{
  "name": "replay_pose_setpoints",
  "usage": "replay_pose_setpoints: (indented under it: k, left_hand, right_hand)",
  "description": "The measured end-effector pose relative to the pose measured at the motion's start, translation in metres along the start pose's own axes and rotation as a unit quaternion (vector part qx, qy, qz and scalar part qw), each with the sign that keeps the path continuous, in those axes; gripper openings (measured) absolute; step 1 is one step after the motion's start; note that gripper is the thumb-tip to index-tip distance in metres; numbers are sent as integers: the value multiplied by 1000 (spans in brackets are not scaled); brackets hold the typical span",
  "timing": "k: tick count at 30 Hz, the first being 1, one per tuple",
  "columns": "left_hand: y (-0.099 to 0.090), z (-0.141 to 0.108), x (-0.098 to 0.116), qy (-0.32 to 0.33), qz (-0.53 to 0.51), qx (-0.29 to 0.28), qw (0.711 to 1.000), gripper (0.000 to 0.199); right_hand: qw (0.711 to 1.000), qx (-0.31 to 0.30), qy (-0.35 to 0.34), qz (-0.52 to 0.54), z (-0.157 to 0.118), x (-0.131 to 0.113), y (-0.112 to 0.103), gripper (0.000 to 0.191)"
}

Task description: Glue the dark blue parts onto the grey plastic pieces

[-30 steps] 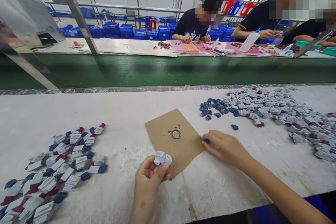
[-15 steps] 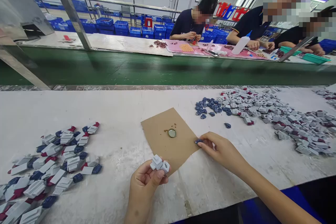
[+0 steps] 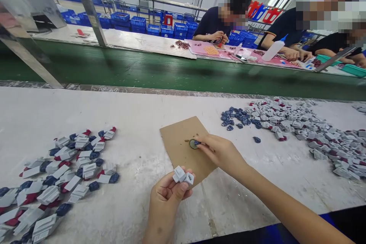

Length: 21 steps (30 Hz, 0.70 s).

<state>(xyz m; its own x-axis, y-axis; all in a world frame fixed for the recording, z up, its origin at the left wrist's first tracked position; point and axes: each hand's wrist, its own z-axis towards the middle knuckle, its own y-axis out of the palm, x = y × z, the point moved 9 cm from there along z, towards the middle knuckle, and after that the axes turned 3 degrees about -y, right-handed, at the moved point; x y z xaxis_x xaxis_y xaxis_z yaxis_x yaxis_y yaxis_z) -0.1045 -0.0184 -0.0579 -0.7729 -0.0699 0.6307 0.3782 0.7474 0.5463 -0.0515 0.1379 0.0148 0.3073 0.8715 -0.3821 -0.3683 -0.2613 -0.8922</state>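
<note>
While the left hand (image 3: 170, 192) pinches a blocky grey piece (image 3: 179, 174) between thumb and fingers, the fingers of the right hand (image 3: 224, 153) nip a dark blue piece (image 3: 197, 142) at the bottle cap (image 3: 192, 144) on the cardboard (image 3: 175, 137). Both pieces look light and stiff; the tiny blue one seems best held by its end.

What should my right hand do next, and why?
Probably carry the blue piece from the round cap to the grey piece: your right hand pinches the blue one at the cap, your left hand holds the grey one, and the left pile mixes both colours.
</note>
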Motion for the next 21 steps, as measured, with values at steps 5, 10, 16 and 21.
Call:
replay_pose_setpoints:
  k: [5,10,16,21]
  left_hand:
    - [3,0,3,6,-14,-6,1000,33]
    - [3,1,3,4,-16,-3,1000,32]
    - [4,2,2,2,5,-10,1000,31]
    - [5,1,3,4,4,-12,1000,30]
  right_hand:
    - [999,18,-31,-27,0,0,8,25]
    - [999,24,3,43,2,2,2,22]
    - [962,64,128,233,3,14,-6,31]
    - [919,43,218,326,-6,20,0,23]
